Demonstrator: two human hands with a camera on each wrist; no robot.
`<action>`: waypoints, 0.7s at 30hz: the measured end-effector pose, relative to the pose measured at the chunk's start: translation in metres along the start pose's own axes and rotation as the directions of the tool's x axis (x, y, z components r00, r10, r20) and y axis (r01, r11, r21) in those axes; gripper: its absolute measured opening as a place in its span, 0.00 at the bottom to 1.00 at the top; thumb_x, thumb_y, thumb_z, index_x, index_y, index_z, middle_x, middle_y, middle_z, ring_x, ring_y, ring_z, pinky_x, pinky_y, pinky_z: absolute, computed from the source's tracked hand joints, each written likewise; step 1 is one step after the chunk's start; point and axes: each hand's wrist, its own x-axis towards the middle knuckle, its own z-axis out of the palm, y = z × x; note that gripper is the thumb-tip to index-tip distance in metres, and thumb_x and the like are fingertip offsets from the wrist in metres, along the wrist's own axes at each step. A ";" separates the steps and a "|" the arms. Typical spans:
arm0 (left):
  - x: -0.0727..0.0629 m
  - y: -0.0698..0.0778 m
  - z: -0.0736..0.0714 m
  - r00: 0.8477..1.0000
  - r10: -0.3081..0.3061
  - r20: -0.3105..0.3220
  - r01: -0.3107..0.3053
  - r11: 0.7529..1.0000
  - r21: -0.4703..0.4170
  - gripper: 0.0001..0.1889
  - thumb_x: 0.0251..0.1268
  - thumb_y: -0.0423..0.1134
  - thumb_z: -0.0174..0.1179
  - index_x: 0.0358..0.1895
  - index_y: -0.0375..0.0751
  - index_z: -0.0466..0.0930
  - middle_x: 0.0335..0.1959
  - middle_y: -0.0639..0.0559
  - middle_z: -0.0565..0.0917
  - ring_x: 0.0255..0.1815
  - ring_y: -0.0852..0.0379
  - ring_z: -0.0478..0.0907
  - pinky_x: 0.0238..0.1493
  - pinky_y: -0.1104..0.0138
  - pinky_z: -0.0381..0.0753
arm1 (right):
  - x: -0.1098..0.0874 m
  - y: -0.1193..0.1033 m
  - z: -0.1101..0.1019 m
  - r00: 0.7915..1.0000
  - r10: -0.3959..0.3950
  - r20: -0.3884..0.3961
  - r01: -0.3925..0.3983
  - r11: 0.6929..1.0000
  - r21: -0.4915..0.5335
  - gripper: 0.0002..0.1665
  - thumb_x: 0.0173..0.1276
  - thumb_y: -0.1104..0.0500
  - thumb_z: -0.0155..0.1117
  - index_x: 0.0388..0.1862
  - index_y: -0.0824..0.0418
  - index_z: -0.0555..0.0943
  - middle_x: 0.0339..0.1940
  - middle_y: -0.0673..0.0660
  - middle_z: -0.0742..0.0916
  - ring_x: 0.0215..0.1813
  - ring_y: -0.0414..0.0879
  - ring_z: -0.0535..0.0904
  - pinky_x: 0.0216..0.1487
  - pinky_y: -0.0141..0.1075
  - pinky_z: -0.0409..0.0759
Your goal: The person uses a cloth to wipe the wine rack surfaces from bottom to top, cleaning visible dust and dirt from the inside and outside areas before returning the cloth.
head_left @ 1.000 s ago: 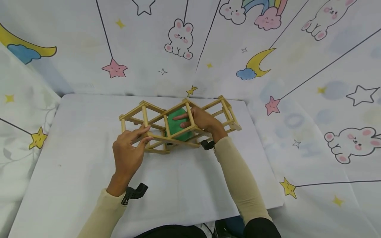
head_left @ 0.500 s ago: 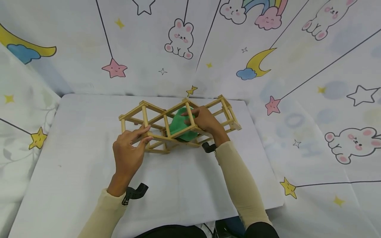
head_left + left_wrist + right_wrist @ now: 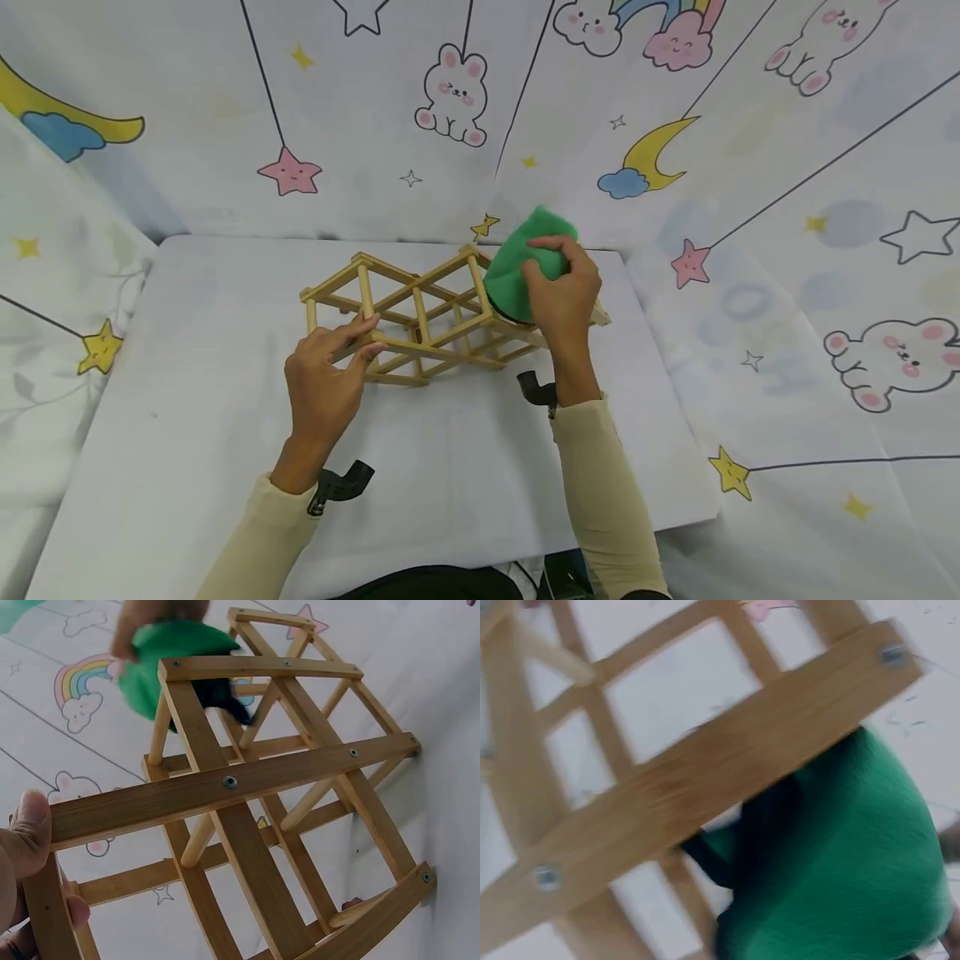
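Observation:
A folding wooden rack [image 3: 422, 321] of bolted slats and round dowels stands on the white table. My left hand [image 3: 324, 385] pinches a slat at the rack's near left; in the left wrist view its thumb [image 3: 30, 825] lies on the slat's end. A soft green cloth [image 3: 517, 271] with a dark underside is pinched between the thumb and fingers of my right hand [image 3: 564, 287]. Cloth and hand are at the rack's right half and hide part of it. In the right wrist view the green cloth [image 3: 847, 877] is beside a bolted slat [image 3: 705, 765], blurred.
The white tabletop [image 3: 225, 500] extends in front of the rack and to its sides. Behind it hangs a white backdrop [image 3: 360, 108] printed with bunnies, stars and moons. A black wrist strap mount [image 3: 345, 483] sticks out from my left wrist.
My right hand has drawn the green cloth from among the rack's middle bars, up and to the right. The left hand and the rack stay in place.

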 end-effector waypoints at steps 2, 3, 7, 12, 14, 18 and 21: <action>0.000 0.000 0.000 1.000 -0.004 -0.005 0.004 1.000 -0.003 0.23 0.54 0.36 0.80 0.56 0.44 0.91 0.51 0.44 0.92 0.36 0.45 0.82 0.44 0.57 0.69 | -0.006 -0.013 0.002 0.994 -0.086 -0.073 0.093 0.991 0.100 0.12 0.71 0.63 0.71 0.51 0.52 0.90 0.57 0.57 0.87 0.55 0.50 0.85 0.51 0.49 0.88; -0.001 0.001 0.001 1.000 -0.005 -0.008 0.005 1.000 -0.004 0.23 0.54 0.36 0.80 0.56 0.44 0.92 0.51 0.44 0.92 0.36 0.45 0.82 0.44 0.57 0.68 | -0.009 -0.019 0.004 0.990 -0.111 -0.087 0.122 0.983 0.139 0.13 0.71 0.62 0.73 0.53 0.53 0.89 0.58 0.57 0.87 0.56 0.50 0.85 0.52 0.49 0.89; -0.003 0.003 0.004 0.999 -0.004 -0.033 0.003 1.000 -0.010 0.23 0.52 0.35 0.81 0.55 0.44 0.92 0.51 0.44 0.92 0.35 0.45 0.82 0.42 0.62 0.67 | -0.027 -0.041 0.025 0.990 -0.136 -0.034 0.140 0.955 0.263 0.18 0.70 0.58 0.78 0.57 0.54 0.87 0.61 0.59 0.85 0.59 0.52 0.86 0.53 0.48 0.91; -0.009 0.003 0.009 0.998 -0.010 -0.065 0.009 1.000 -0.005 0.24 0.52 0.33 0.82 0.55 0.43 0.92 0.52 0.46 0.92 0.34 0.46 0.81 0.40 0.67 0.64 | -0.043 -0.044 0.070 0.989 -0.129 0.070 0.113 0.974 0.196 0.18 0.74 0.61 0.73 0.60 0.52 0.85 0.62 0.61 0.83 0.60 0.54 0.86 0.53 0.49 0.90; -0.010 0.002 0.011 0.997 -0.015 -0.071 0.015 1.000 -0.001 0.24 0.52 0.34 0.82 0.56 0.44 0.92 0.52 0.46 0.92 0.35 0.47 0.81 0.40 0.68 0.64 | -0.046 -0.038 0.088 0.986 -0.127 0.106 0.121 0.991 0.066 0.17 0.75 0.61 0.72 0.60 0.51 0.84 0.62 0.61 0.83 0.62 0.55 0.85 0.55 0.51 0.89; -0.013 0.001 0.011 0.998 -0.025 -0.060 0.025 1.000 0.010 0.24 0.54 0.35 0.81 0.57 0.45 0.91 0.52 0.46 0.92 0.36 0.48 0.82 0.40 0.66 0.65 | -0.051 -0.025 0.113 0.958 -0.058 0.282 0.117 0.973 -0.198 0.18 0.73 0.59 0.74 0.59 0.48 0.85 0.62 0.61 0.85 0.62 0.58 0.85 0.56 0.53 0.88; -0.014 0.001 0.011 0.998 -0.022 -0.054 0.023 0.999 0.028 0.23 0.55 0.36 0.81 0.56 0.45 0.92 0.49 0.45 0.93 0.36 0.48 0.82 0.39 0.65 0.66 | -0.052 -0.019 0.120 0.887 0.012 0.462 0.117 0.961 -0.250 0.17 0.70 0.59 0.77 0.55 0.47 0.85 0.63 0.60 0.87 0.63 0.57 0.86 0.55 0.52 0.89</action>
